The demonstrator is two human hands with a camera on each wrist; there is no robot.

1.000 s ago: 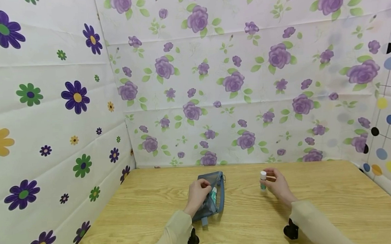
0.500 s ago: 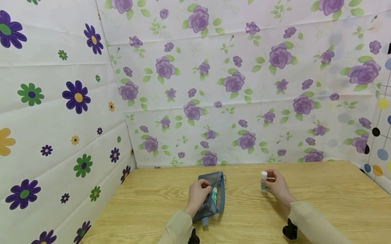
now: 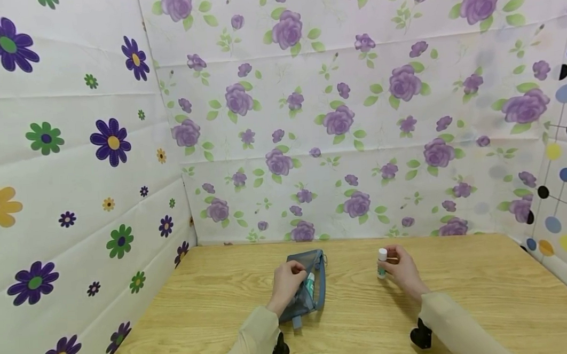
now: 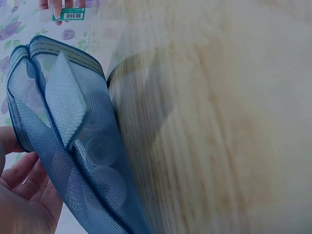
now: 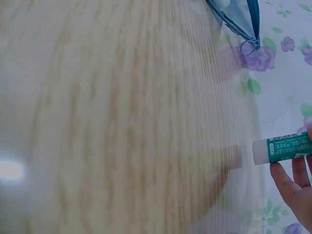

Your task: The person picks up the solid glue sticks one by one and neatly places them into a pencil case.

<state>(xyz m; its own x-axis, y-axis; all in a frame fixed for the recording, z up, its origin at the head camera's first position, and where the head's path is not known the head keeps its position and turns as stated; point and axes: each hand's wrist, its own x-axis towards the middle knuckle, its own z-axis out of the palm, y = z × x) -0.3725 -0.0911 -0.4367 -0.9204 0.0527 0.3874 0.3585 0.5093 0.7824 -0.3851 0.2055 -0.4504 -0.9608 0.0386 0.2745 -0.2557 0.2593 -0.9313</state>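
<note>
A blue-grey mesh zip pouch (image 3: pixel 301 299) lies on the table with its mouth gaping to the right. My left hand (image 3: pixel 285 285) pinches the upper edge of that mouth. Inside, a green glue stick with a white cap (image 3: pixel 310 284) shows at the opening. The left wrist view shows round ends of cylinders (image 4: pixel 111 187) through the mesh. To the right of the pouch, my right hand (image 3: pixel 405 269) grips another green glue stick (image 5: pixel 287 147) between thumb and fingers. Its white cap points up in the head view; I cannot tell whether its base touches the table.
The wooden table (image 3: pixel 359 328) extends around both hands. A metal ring (image 5: pixel 247 47) hangs at the pouch's zip end. Behind the table stands a floral cloth wall (image 3: pixel 338 120), with patterned cloths at left and right. Black wrist mounts (image 3: pixel 420 334) sit under the sleeves.
</note>
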